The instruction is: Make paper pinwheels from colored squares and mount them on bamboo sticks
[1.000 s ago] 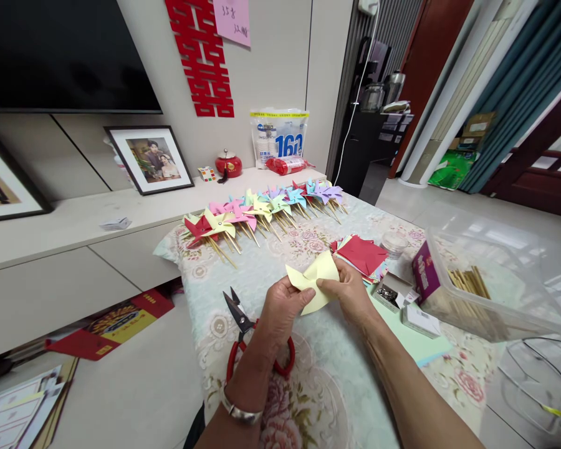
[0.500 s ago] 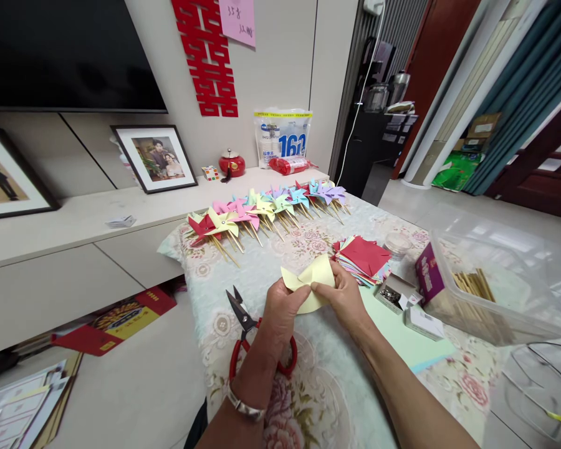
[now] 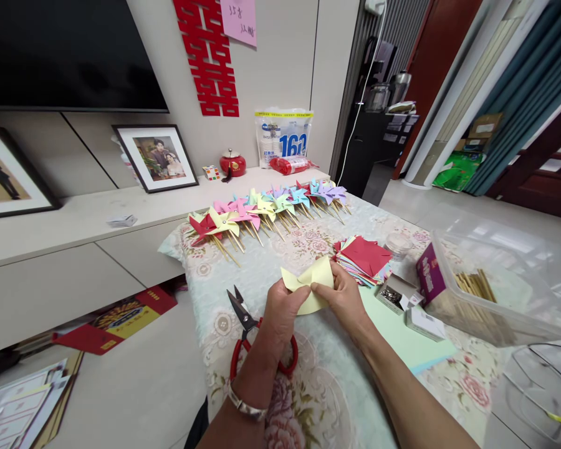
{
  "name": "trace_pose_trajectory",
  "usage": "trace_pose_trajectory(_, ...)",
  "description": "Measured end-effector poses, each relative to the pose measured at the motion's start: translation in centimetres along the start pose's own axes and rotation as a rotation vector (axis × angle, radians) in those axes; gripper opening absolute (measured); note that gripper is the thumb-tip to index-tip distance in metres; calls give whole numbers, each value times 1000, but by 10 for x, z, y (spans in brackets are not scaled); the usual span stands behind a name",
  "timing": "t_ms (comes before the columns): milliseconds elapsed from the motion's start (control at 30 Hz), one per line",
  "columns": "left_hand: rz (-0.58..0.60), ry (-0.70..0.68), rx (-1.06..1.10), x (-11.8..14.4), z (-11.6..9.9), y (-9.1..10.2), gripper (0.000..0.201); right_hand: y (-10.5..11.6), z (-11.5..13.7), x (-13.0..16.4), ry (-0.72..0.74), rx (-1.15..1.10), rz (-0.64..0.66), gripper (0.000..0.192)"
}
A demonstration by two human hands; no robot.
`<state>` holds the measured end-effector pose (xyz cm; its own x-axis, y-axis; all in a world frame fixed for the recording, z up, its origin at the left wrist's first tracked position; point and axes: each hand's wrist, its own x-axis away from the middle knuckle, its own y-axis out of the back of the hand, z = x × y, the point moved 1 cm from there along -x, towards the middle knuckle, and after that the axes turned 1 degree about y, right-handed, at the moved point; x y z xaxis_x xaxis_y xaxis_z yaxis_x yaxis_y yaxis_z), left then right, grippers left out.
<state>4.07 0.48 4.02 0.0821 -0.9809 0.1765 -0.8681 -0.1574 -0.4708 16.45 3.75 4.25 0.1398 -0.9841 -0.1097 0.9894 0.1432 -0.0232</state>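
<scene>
Both hands hold a pale yellow paper square (image 3: 311,279) folded partway into a pinwheel shape, above the floral tablecloth (image 3: 262,268). My left hand (image 3: 282,310) pinches its left side and my right hand (image 3: 341,293) pinches the folded points near the middle. A row of finished paper pinwheels (image 3: 266,209) on wooden sticks lies along the far edge of the table. Red-handled scissors (image 3: 247,330) lie just left of my left wrist.
A stack of coloured paper squares (image 3: 364,259) with red on top sits right of my hands. Small boxes of pins (image 3: 395,293) and a clear plastic bin (image 3: 490,280) with wooden sticks are further right. A green sheet (image 3: 406,340) lies under my right forearm.
The hands and the yellow paper have stayed almost still; the fingers only shifted slightly on the folds. The view has drifted a little.
</scene>
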Motion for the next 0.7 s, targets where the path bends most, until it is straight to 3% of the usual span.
trace_pose_trajectory(233, 6, 21, 11, 1, 0, 1, 42, 1, 3, 0, -44, -90, 49, 34)
trace_pose_trajectory(333, 5, 30, 13, 1, -1, 4, 41, 5, 5, -1, -102, -194, 100, 44)
trace_pose_trajectory(433, 2, 26, 33, 0, -1, 6, 40, 12, 5, -4, -106, -202, 68, 55)
trace_pose_trajectory(700, -15, 41, 74, 1, -8, 8, 29, 23, 2, -8, 294, 188, -24, 59)
